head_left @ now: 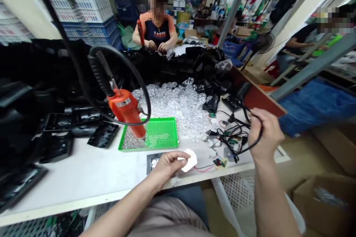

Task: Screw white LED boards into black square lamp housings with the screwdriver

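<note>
My left hand (167, 164) pinches a small white hexagonal part (188, 160) at the near edge of the white table (91, 177); thin red wires (204, 169) run from it to a little circuit board (219, 162). My right hand (263, 133) is raised over the table's right end, closed round a black cable (251, 144) that loops down into a tangle of black leads and small boards (230, 135). A dark square part (152, 161) lies just left of my left hand.
An orange electric screwdriver (126, 111) hangs over a green tray (160, 133) of screws. Behind lies a heap of clear bulb covers (178, 103) and black housings (83, 126). A person (155, 26) sits opposite. Cardboard boxes (325, 200) stand at right.
</note>
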The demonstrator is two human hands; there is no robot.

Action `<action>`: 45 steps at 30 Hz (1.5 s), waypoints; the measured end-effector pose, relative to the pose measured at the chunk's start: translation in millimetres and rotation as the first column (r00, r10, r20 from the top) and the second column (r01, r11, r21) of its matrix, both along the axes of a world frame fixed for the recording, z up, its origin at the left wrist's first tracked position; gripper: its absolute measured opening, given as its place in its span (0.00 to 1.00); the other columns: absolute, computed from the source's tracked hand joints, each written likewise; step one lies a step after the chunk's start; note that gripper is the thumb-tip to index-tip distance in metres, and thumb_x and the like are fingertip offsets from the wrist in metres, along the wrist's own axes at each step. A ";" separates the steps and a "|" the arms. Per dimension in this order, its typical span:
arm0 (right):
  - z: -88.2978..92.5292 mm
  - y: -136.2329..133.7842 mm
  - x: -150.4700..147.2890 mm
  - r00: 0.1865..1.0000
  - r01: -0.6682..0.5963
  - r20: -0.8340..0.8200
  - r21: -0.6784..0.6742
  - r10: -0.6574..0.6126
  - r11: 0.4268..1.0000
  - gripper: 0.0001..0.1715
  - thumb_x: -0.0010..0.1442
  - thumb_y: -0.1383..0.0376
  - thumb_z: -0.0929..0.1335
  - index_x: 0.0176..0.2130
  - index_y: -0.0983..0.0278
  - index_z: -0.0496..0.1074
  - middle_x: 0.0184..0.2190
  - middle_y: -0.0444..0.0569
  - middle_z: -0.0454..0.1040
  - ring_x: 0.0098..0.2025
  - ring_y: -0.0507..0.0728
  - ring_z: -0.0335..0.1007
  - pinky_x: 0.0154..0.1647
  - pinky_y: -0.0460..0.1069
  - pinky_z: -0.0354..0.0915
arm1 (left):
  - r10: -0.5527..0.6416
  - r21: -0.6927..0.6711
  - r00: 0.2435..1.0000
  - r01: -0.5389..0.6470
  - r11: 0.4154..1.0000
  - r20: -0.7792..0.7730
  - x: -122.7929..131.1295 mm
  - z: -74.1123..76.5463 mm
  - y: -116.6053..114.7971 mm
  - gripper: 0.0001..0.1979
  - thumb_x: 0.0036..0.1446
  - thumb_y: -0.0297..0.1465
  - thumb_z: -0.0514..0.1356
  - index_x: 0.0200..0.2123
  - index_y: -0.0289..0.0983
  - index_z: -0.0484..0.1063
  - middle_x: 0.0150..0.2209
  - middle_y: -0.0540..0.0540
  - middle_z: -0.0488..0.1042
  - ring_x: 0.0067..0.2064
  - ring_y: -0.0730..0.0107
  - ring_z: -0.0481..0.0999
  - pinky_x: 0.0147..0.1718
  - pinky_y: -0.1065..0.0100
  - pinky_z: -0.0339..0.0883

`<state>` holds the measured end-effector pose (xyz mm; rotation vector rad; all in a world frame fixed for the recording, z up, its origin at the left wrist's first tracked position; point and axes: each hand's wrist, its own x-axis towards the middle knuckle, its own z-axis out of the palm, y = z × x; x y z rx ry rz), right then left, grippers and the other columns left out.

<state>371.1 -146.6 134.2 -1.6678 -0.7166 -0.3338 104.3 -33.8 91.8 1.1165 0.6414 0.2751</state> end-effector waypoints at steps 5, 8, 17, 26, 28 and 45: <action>-50.7 -42.2 19.7 0.971 -0.155 0.031 -0.673 0.237 0.723 0.20 0.52 0.60 0.68 0.46 0.60 0.74 0.53 0.55 0.73 0.55 0.67 0.68 0.59 0.67 0.62 | 0.131 0.537 0.990 -0.134 0.833 0.044 -20.3 16.0 -5.3 0.09 0.55 0.34 0.60 0.30 0.38 0.79 0.27 0.48 0.74 0.30 0.70 0.71 0.33 0.68 0.64; -40.5 -53.5 -3.8 0.979 -0.102 0.048 -0.726 0.198 0.680 0.28 0.53 0.62 0.67 0.54 0.59 0.71 0.59 0.55 0.67 0.63 0.70 0.59 0.63 0.70 0.54 | 0.112 0.706 0.992 -0.115 0.699 0.050 -27.3 37.6 -1.7 0.10 0.58 0.30 0.56 0.35 0.41 0.79 0.29 0.47 0.75 0.32 0.69 0.72 0.34 0.67 0.66; -59.8 30.7 -173.7 0.686 -0.727 -0.273 -0.230 0.674 0.647 0.43 0.55 0.65 0.70 0.66 0.59 0.52 0.32 0.46 0.78 0.31 0.54 0.75 0.35 0.49 0.74 | 0.235 0.507 0.971 -0.217 0.834 0.029 -34.5 22.9 16.6 0.11 0.56 0.35 0.59 0.38 0.37 0.78 0.30 0.48 0.75 0.29 0.72 0.71 0.29 0.72 0.65; -83.6 13.8 -200.2 0.548 -0.474 0.444 -0.533 0.709 0.701 0.18 0.59 0.75 0.66 0.49 0.62 0.72 0.19 0.42 0.68 0.21 0.51 0.64 0.23 0.48 0.58 | 0.211 0.452 0.955 -0.096 0.887 -0.210 -105.9 -20.8 8.1 0.17 0.60 0.38 0.57 0.50 0.38 0.70 0.36 0.46 0.76 0.32 0.69 0.73 0.33 0.68 0.71; -86.8 13.6 -200.4 0.537 -0.401 0.502 -0.555 0.678 0.729 0.15 0.58 0.75 0.68 0.45 0.64 0.73 0.18 0.41 0.66 0.21 0.51 0.62 0.23 0.49 0.57 | 0.268 0.694 0.936 -0.037 0.719 -0.228 -118.1 -29.3 16.0 0.20 0.60 0.39 0.57 0.54 0.40 0.67 0.47 0.42 0.75 0.46 0.61 0.74 0.47 0.59 0.69; -104.8 37.0 -226.4 0.472 -0.155 0.566 -0.702 0.676 0.695 0.13 0.61 0.75 0.65 0.47 0.71 0.71 0.21 0.45 0.65 0.27 0.54 0.58 0.29 0.52 0.52 | 0.173 0.876 0.946 0.171 0.450 -0.274 -118.2 -71.5 38.9 0.34 0.48 0.33 0.69 0.57 0.41 0.60 0.53 0.41 0.71 0.54 0.54 0.69 0.54 0.53 0.60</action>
